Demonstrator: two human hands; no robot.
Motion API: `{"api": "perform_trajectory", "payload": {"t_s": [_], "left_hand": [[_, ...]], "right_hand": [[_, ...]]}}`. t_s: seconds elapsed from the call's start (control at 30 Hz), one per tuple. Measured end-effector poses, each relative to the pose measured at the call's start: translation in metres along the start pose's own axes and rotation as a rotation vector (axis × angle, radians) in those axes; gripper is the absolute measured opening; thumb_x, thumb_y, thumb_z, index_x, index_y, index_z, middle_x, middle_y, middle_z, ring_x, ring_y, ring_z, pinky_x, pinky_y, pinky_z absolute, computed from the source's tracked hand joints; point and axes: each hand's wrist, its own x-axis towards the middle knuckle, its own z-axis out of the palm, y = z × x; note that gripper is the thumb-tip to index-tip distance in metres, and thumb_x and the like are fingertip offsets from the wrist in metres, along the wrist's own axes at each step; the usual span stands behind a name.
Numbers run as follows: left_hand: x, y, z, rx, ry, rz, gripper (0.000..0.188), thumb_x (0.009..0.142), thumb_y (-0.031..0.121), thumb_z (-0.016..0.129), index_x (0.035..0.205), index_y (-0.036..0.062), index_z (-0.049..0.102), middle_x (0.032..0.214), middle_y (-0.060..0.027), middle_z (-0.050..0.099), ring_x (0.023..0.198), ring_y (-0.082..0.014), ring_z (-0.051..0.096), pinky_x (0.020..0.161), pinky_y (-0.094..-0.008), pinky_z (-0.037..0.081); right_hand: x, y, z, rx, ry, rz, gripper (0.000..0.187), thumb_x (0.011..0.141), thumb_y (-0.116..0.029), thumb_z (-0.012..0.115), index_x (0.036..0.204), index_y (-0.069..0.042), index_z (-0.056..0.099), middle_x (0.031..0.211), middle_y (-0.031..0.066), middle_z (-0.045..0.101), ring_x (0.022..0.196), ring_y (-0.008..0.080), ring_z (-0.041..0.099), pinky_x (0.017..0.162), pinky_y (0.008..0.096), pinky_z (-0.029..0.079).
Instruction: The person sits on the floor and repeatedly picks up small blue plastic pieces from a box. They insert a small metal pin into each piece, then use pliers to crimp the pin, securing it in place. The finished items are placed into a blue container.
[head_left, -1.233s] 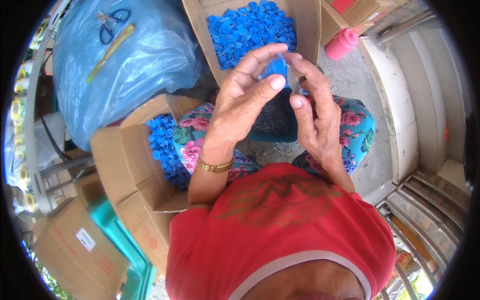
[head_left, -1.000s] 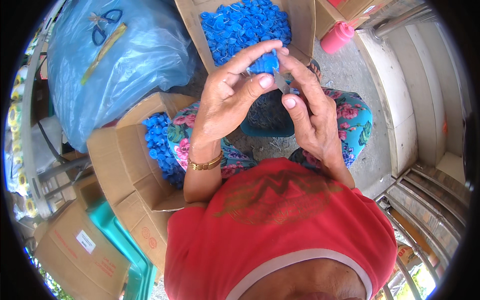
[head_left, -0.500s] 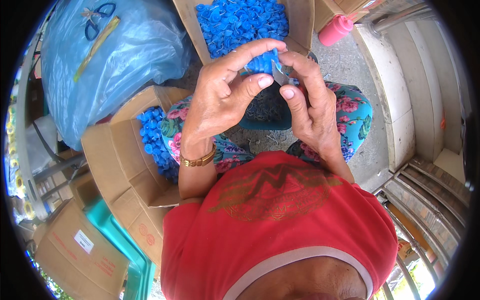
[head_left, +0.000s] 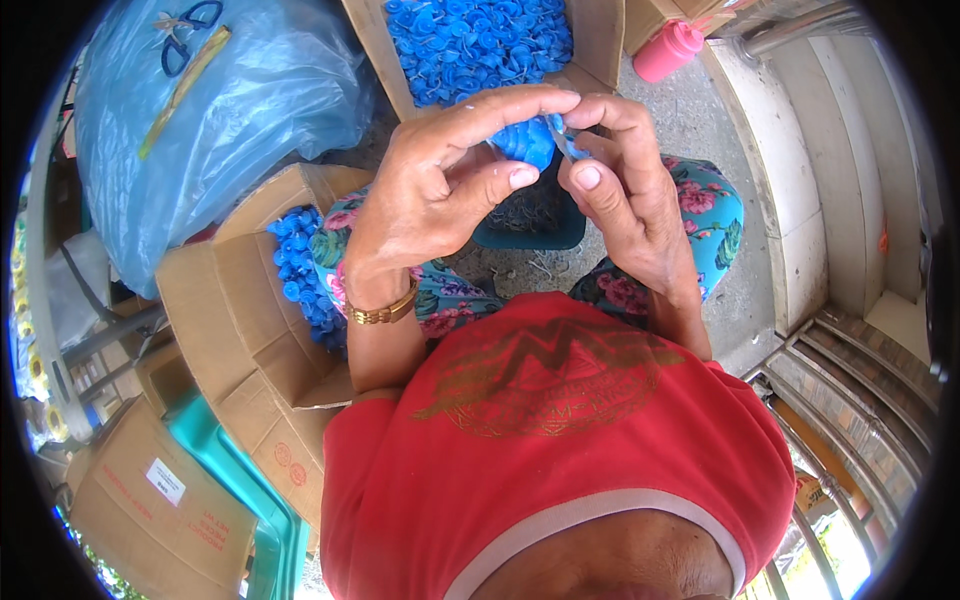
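My left hand [head_left: 440, 190] and my right hand [head_left: 625, 190] meet in front of my chest, both pinching one small blue plastic cap [head_left: 527, 143]. The left thumb and forefinger wrap over the cap; the right fingertips touch its right edge, where a thin pale piece shows. A gold bracelet [head_left: 383, 312] circles my left wrist. Below the hands, between my knees, sits a dark teal bowl [head_left: 545, 228]; its contents are hard to make out.
An open cardboard box [head_left: 600, 40] full of blue caps stands ahead. Another open box [head_left: 240, 300] with blue caps lies at my left knee. A blue plastic sack [head_left: 210, 110] with scissors on top is far left. A pink bottle [head_left: 668, 48] stands at upper right.
Both hands have drawn closer together and nearer to my chest. The right fingers, held apart before, now press on the cap's edge.
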Motion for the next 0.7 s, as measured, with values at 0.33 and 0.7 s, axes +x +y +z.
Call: {"api": "perform_trajectory", "payload": {"t_s": [0.33, 0.7], "left_hand": [[0.011, -0.01, 0.011, -0.345, 0.129, 0.081, 0.05, 0.073, -0.005, 0.064, 0.121, -0.0027, 0.051, 0.141, -0.0151, 0.032, 0.122, -0.027, 0.046, 0.095, -0.0349, 0.042], [0.021, -0.021, 0.026, -0.85, 0.237, -0.045, 0.048, 0.09, 0.025, 0.054, 0.126, -0.0056, 0.044, 0.136, -0.0198, 0.038, 0.128, -0.0322, 0.037, 0.106, -0.0432, 0.033]], "right_hand": [[0.008, 0.003, 0.005, -0.204, 0.078, -0.254, 0.032, 0.093, -0.014, 0.047, 0.124, -0.003, 0.049, 0.115, 0.0138, 0.058, 0.103, 0.0244, 0.059, 0.088, 0.0303, 0.045], [-0.001, -0.001, 0.0, 0.041, 0.168, 0.079, 0.036, 0.094, -0.021, 0.048, 0.125, -0.003, 0.048, 0.109, 0.0096, 0.059, 0.079, 0.0128, 0.054, 0.073, 0.0259, 0.045]]}}
